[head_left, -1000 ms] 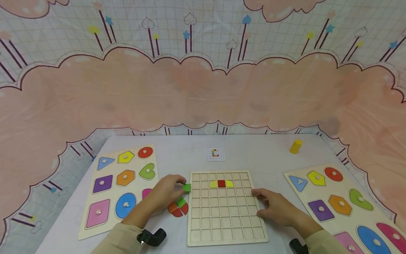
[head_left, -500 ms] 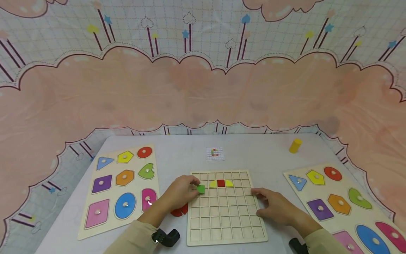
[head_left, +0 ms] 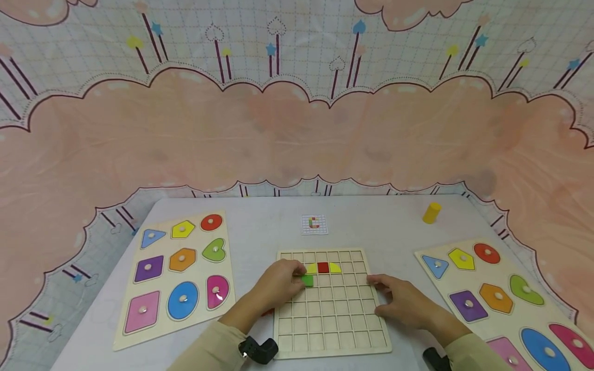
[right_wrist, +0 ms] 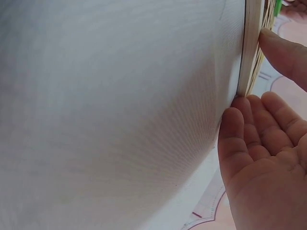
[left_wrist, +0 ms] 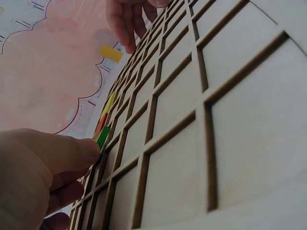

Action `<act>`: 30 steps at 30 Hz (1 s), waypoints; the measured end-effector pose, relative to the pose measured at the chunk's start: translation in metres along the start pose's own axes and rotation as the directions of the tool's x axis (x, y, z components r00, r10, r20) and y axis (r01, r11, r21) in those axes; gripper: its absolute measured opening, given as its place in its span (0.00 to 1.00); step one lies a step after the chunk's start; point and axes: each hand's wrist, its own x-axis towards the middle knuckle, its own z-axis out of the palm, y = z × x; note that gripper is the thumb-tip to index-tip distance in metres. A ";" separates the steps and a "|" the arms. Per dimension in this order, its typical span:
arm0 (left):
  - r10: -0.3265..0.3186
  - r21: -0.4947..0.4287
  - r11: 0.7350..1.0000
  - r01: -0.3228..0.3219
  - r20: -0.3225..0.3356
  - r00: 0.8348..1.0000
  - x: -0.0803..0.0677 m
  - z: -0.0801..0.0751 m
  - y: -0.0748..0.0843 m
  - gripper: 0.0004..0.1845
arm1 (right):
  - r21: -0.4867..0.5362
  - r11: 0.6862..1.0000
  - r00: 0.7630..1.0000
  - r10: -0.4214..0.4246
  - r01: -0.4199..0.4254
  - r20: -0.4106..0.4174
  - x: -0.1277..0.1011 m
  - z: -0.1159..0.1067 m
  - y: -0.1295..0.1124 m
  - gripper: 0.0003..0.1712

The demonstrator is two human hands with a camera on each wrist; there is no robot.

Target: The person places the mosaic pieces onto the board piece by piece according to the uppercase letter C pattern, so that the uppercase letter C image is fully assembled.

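Note:
My left hand [head_left: 280, 282] pinches a small green square tile [head_left: 307, 281] between thumb and fingers, over the left part of the wooden grid board [head_left: 331, 324]. In the left wrist view the green tile [left_wrist: 102, 138] stands tilted at the fingertips, close over the grid cells. Just beyond it on the board, a red square tile [head_left: 323, 267] sits between two yellow quarter-round tiles, the right one [head_left: 335, 267] fully visible. My right hand [head_left: 402, 303] rests at the board's right edge; in the right wrist view its thumb touches the board's rim [right_wrist: 250, 52], the other fingers lying loosely beside it.
A small printed pattern card [head_left: 314, 224] lies behind the board. Knobbed shape-puzzle boards flank it, one left [head_left: 195, 278] and one right [head_left: 468, 278]. A yellow cylinder [head_left: 432, 213] stands at back right. Red pieces [head_left: 267, 312] are mostly hidden behind my left forearm.
My left hand has carried the green tile rightward from beside the board to over its cells, just below the left yellow tile. My right hand has stayed at the edge.

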 end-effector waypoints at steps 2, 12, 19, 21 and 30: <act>0.005 0.005 1.000 -0.005 -0.010 1.000 0.000 0.002 0.001 0.11 | 0.000 1.000 1.000 -0.001 0.001 0.001 0.000 0.000 0.000 0.39; 0.025 0.026 0.999 -0.024 -0.040 0.999 0.003 0.009 -0.002 0.11 | -0.009 1.000 1.000 -0.002 0.002 0.003 0.000 0.000 -0.001 0.39; 0.017 0.022 1.000 -0.016 -0.058 0.998 0.003 0.012 0.001 0.10 | -0.003 1.000 1.000 0.009 -0.009 0.002 0.000 0.000 -0.002 0.40; 0.012 0.019 1.000 -0.010 -0.064 0.998 0.003 0.013 0.001 0.10 | 0.001 1.000 1.000 0.015 -0.015 0.001 0.000 0.000 -0.002 0.40; 0.005 0.022 1.000 -0.003 -0.079 0.997 0.004 0.013 0.002 0.11 | -0.001 0.999 0.999 0.032 -0.032 -0.002 0.001 0.001 -0.002 0.39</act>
